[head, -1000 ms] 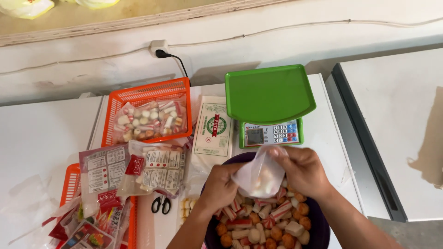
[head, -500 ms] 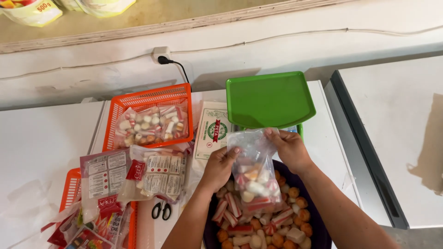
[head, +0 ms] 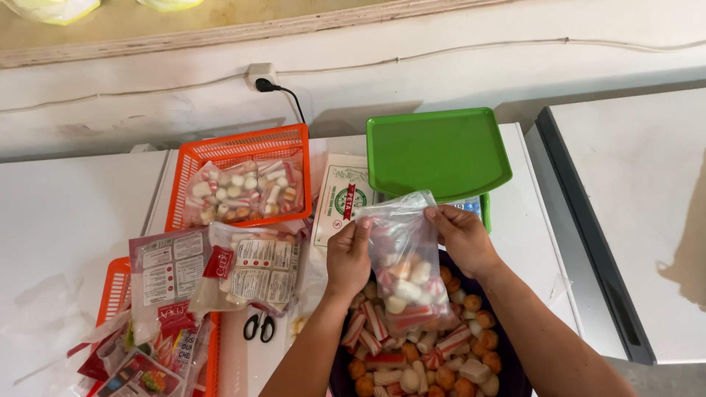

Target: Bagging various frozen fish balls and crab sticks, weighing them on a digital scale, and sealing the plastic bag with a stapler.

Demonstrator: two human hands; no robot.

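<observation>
From the head view, I have my left hand [head: 348,259] and right hand [head: 463,239] pinching the two top corners of a clear plastic bag [head: 403,257], fingers clenched on the film at either side of its mouth. The bag hangs upright between them, partly filled with mixed frozen pieces, white, orange and red-striped. It sits just above a dark bowl [head: 507,371] heaped with the same pieces, at the near edge of the white counter [head: 73,213].

I judge the step in hand to be the filling and closing-up of this bag. Behind it stands a scale with a green tray [head: 437,151], bare on top; setting the bag there would call for a short lift forward with the mouth kept up. To the left an orange basket [head: 243,143] holds a filled bag, with printed packets [head: 254,268] and scissors [head: 259,327] beside it.
</observation>
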